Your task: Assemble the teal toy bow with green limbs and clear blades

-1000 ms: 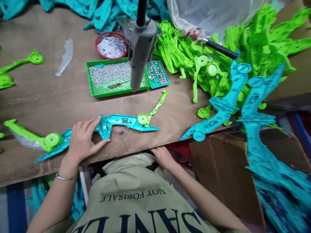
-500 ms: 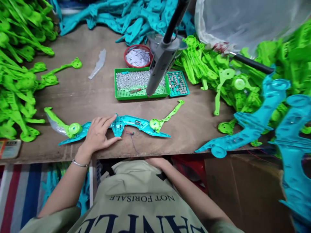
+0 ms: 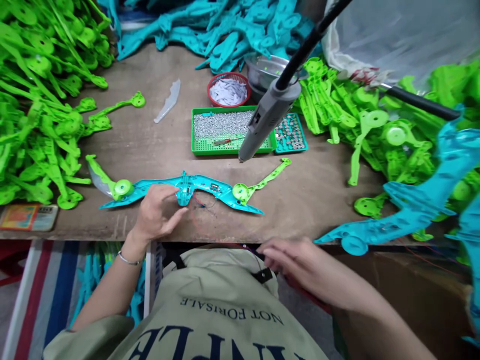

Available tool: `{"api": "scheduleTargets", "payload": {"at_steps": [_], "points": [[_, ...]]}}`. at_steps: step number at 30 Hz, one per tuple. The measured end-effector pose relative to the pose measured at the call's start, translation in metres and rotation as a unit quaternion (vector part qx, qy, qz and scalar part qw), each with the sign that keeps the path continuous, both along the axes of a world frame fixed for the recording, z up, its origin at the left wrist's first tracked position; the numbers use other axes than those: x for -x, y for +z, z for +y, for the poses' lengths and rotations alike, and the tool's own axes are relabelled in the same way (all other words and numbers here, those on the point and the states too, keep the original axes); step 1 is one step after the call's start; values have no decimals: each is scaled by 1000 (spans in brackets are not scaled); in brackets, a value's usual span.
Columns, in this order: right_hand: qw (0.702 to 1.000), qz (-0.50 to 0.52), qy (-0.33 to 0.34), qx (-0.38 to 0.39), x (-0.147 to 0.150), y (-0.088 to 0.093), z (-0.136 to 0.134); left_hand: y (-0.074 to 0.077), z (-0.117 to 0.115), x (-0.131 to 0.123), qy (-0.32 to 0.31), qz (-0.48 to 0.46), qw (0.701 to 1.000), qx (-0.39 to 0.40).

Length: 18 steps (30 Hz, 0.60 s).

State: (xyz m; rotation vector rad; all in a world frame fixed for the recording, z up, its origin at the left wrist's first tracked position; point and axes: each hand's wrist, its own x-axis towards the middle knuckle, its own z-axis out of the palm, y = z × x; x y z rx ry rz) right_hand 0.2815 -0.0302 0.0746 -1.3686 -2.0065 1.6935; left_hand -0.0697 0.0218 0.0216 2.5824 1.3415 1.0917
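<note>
A teal plastic bow body (image 3: 210,186) lies along the near edge of the wooden table (image 3: 157,145), its inside facing up. Thin red and blue wires (image 3: 202,202) trail from its middle. A green limb piece (image 3: 262,181) sits on its right end, and another (image 3: 112,186) on its left. My left hand (image 3: 157,216) rests on the table with its fingers curled and its thumb and fingertips closed around the bow's centre grip. My right hand (image 3: 292,260) is below the table edge over my lap, smeared by motion.
A grey electric screwdriver (image 3: 268,117) hangs tilted over a green tray of screws (image 3: 225,127) and a teal tray of button cells (image 3: 290,134). A red basket (image 3: 228,90) stands behind. Green part piles (image 3: 33,100) flank the table; teal bodies (image 3: 412,205) overhang at right.
My head has turned left, bringing the left green pile into view. My left hand's fingers have curled from flat. My right hand has come out rightward from under the table edge.
</note>
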Motion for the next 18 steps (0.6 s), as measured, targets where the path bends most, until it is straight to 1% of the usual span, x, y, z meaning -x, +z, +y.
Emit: {"api": "scheduleTargets", "payload": {"at_steps": [1,2,3,4,6,8,10,12,14,16,18], "points": [[994,62,-64,61,-2,7,11,2,-8,-5,7,-38,999,-8],[978,120,-124,116,-2,11,22,3,-17,-10,15,-66,998,-2],[957,168,-175,159,-1,12,31,3,-26,-17,21,-84,996,22],[935,207,-217,187,1,11,40,2,-35,-25,20,-95,993,60],[906,256,-259,216,8,5,53,-2,-51,-46,-9,-122,979,165],[891,283,-264,239,15,-3,62,-6,-61,-71,-44,-163,953,253],[883,299,-252,259,21,-8,66,-10,-64,-96,-58,-214,928,299],[880,311,-240,269,25,-10,68,-11,-60,-118,-56,-264,904,332],[878,315,-232,274,25,-9,68,-11,-52,-134,-37,-312,872,376],[881,312,-230,271,22,-7,67,-9,-43,-146,-11,-366,820,441],[893,295,-239,240,17,-5,66,-7,-35,-155,6,-421,755,503]]}}
